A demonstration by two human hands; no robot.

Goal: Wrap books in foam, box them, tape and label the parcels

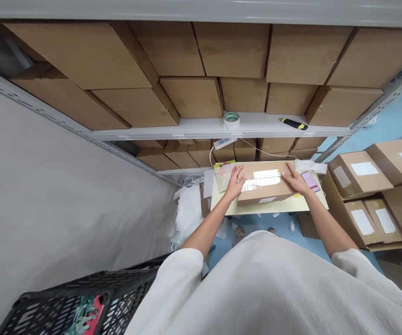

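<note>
A cardboard box (278,191) with white labels on its top and front lies on a small pale-yellow table (243,210). My left hand (235,184) grips its left end, the thumb over the upper edge. At the opposite end my right hand (295,179) holds the box, with the fingers along the far edge. Some fingertips are hard to make out. Just right of my right hand is a phone (310,182) with a lit screen. A green-and-pink printed packet (223,174) lies beyond my left hand.
Shelves ahead hold rows of cardboard boxes (234,49). A tape roll (231,120) and a yellow-black utility knife (293,123) rest on the shelf. Labelled boxes (361,173) are stacked at right, white paper (189,211) is heaped at left, and a black crate (47,311) stands lower left.
</note>
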